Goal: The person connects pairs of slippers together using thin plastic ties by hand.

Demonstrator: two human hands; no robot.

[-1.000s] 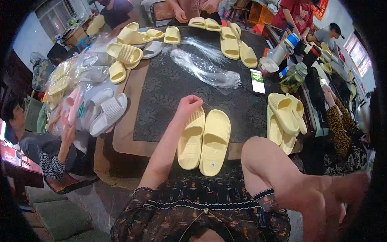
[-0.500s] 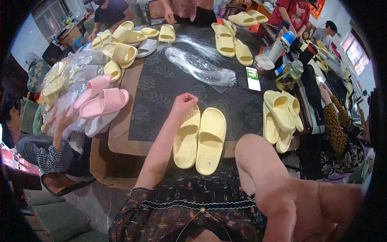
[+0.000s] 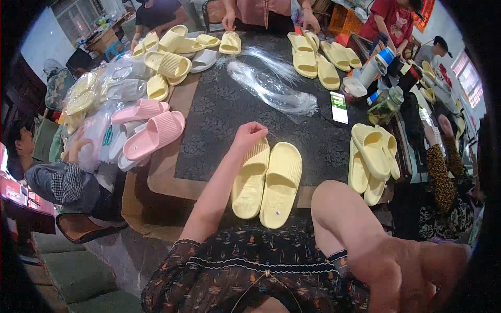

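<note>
- My left hand (image 3: 249, 134) reaches forward over the dark patterned surface (image 3: 219, 104), its fingers curled together at the toe end of the left yellow slipper (image 3: 251, 180); it seems to pinch something thin there, but I cannot tell what it grips
- That slipper lies flat, sole down, just under and behind my left hand, with its heel over the near edge of the surface
- The right yellow slipper (image 3: 282, 183) lies touching it on the right side, parallel, toe pointing away from me
- My right hand (image 3: 417, 276) sits low and close to my body, well apart from the pair, fingers bent and loosely closed; I cannot tell whether it holds anything
- Ahead of my left hand, further across the surface, lies a crumpled clear plastic bag (image 3: 274, 89)
- To the right of that bag sits a phone (image 3: 339, 107) with a lit screen
- To the left of my left hand, a pair of pink slippers (image 3: 151, 133) rests at the edge of the surface, beside a heap of bagged slippers
- To the right of my pair, a stack of yellow slippers (image 3: 370, 156) lies near the edge
- Other people's hands work at the far side, among more yellow slippers
</note>
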